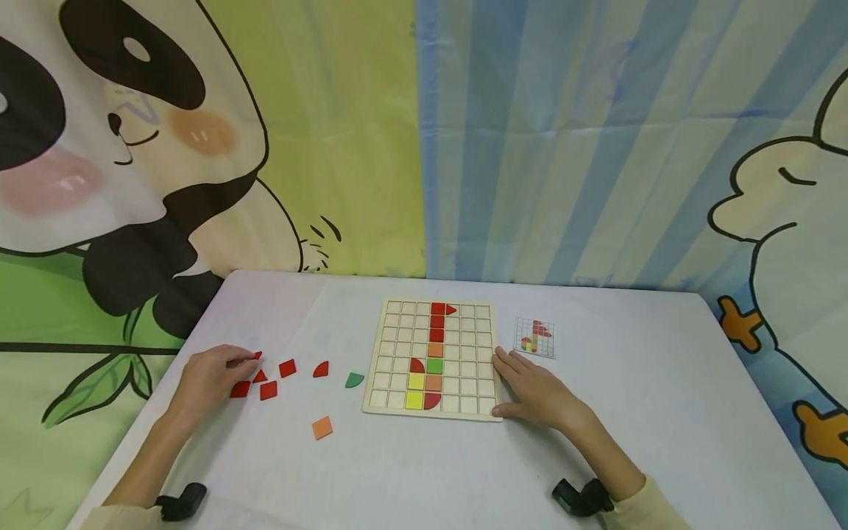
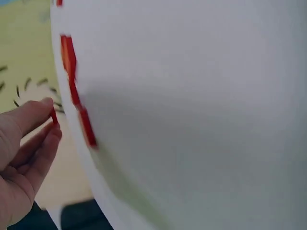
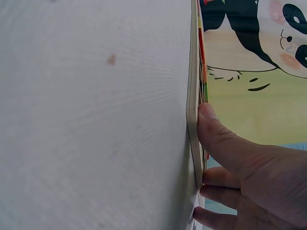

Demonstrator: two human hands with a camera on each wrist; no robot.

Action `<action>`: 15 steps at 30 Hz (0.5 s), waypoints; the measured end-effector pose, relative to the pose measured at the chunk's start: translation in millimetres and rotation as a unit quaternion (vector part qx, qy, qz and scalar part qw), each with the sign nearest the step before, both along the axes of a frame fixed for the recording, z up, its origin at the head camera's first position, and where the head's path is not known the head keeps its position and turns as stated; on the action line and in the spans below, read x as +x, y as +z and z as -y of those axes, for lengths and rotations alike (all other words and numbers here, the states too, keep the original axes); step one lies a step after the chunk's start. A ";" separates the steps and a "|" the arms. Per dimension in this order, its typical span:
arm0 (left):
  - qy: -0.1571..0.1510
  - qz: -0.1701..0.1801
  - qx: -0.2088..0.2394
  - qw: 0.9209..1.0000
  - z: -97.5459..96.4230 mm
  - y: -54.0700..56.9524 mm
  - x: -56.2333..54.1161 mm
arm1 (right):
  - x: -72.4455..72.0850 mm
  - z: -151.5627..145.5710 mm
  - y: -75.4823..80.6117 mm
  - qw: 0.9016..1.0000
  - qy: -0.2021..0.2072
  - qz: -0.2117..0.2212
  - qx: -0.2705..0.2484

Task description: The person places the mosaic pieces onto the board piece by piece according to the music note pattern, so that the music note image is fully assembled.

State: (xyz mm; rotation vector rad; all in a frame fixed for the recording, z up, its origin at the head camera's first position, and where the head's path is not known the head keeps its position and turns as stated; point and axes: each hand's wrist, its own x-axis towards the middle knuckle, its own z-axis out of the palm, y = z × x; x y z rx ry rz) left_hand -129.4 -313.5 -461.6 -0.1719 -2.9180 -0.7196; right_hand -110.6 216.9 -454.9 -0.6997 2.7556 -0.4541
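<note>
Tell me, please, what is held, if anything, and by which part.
The left hand pinches a red piece, apparently by its edges; the right hand touches the board.

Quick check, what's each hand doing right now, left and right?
Left hand: closed, pinching a small red piece.
Right hand: open, touching the right edge of the board.

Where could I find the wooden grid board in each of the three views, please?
Head: lower half, near the middle, the wooden grid board lies with the right hand at its right edge.
Left wrist: not visible.
Right wrist: edge-on, a narrow strip right of centre, at the fingertips.
Shared landmark: the white table, visible in all three.
</note>
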 end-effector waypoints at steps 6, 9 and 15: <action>-0.104 -0.057 0.041 0.992 -61.5 17.0 -12.1 | -0.4 -2.6 1.6 1.000 -0.001 -0.004 0.003; -0.154 -0.080 0.052 0.983 -91.8 23.1 -19.8 | -0.1 -2.5 1.3 1.000 -0.002 -0.003 -0.002; -0.220 -0.064 0.065 0.971 -127.4 28.8 -30.4 | 0.5 -0.7 0.8 1.000 0.001 0.001 -0.009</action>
